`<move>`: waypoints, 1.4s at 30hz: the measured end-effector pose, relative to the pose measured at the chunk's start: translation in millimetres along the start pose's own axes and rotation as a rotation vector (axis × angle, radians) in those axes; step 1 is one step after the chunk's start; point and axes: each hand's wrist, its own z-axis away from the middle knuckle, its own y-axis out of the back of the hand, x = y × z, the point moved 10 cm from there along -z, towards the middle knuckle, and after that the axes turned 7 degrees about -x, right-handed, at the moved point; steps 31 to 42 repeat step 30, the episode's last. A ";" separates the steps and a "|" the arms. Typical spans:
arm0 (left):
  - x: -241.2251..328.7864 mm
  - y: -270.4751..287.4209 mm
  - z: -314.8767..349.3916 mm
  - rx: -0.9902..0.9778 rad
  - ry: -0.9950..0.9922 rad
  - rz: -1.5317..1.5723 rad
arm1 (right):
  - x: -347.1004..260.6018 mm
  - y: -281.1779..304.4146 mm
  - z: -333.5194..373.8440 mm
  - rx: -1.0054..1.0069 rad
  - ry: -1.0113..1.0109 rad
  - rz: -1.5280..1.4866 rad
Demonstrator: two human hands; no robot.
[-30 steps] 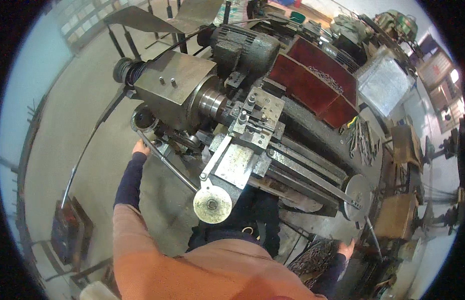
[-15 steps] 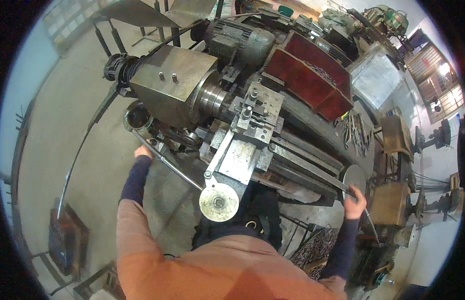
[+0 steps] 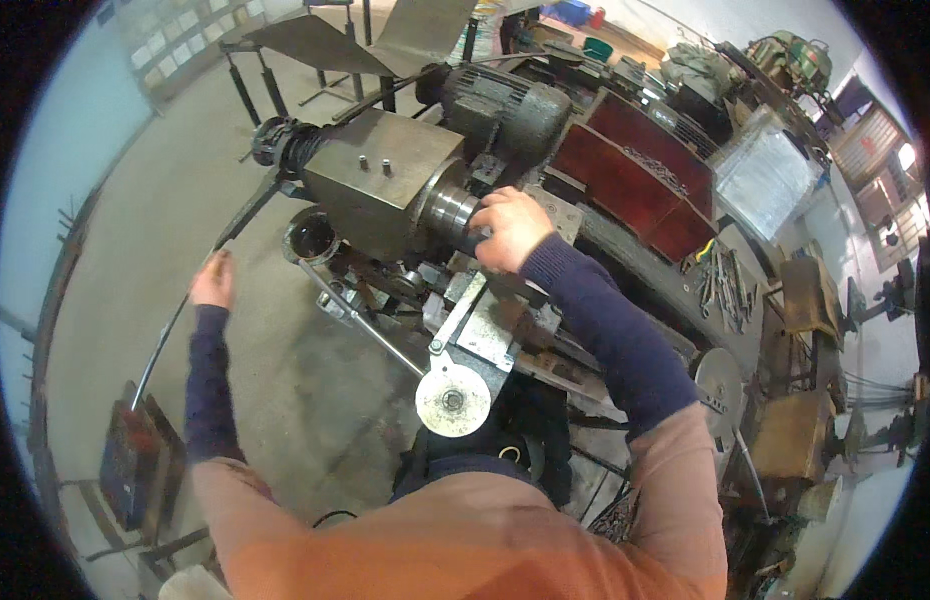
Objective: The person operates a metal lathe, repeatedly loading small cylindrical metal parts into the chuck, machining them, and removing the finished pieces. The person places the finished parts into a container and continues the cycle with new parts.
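Over the front end of the lathe's steel chuck (image 3: 448, 212), my right hand (image 3: 513, 230) has its fingers curled together. What lies between the fingertips is hidden. Out to the left, my left hand (image 3: 215, 280) overlaps a long thin rod (image 3: 165, 338) that slants down toward the floor. Its fingers are smeared, and whether they grip the rod I cannot tell. Between my arms stand the cross slide (image 3: 482, 325), a round metal disc (image 3: 452, 400) at its near end, and a long lever (image 3: 370, 330). My right forearm hides much of the tool block (image 3: 557, 208).
The headstock (image 3: 385, 165) and a motor (image 3: 505, 110) stand beyond. A red tray (image 3: 625, 170) holds small metal parts. Several wrenches (image 3: 725, 285) lie on the right. A handwheel (image 3: 718, 385) sits at the bed's right end. A dark box (image 3: 135, 465) stands at the lower left.
My right hand has left the handle by the right handwheel and moved left to the chuck. My left hand has moved left, away from the lever. The view has shifted slightly.
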 end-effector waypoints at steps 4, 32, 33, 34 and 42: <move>-150.8 44.6 23.1 -0.166 0.298 -0.188 | -1.9 -22.6 -26.7 -0.328 -0.221 -0.004; 393.6 45.7 127.1 -0.506 -0.502 0.994 | -99.3 51.0 153.9 0.213 0.280 -0.329; 393.6 45.7 127.1 -0.506 -0.502 0.994 | -99.3 51.0 153.9 0.213 0.280 -0.329; 393.6 45.7 127.1 -0.506 -0.502 0.994 | -99.3 51.0 153.9 0.213 0.280 -0.329; 393.6 45.7 127.1 -0.506 -0.502 0.994 | -99.3 51.0 153.9 0.213 0.280 -0.329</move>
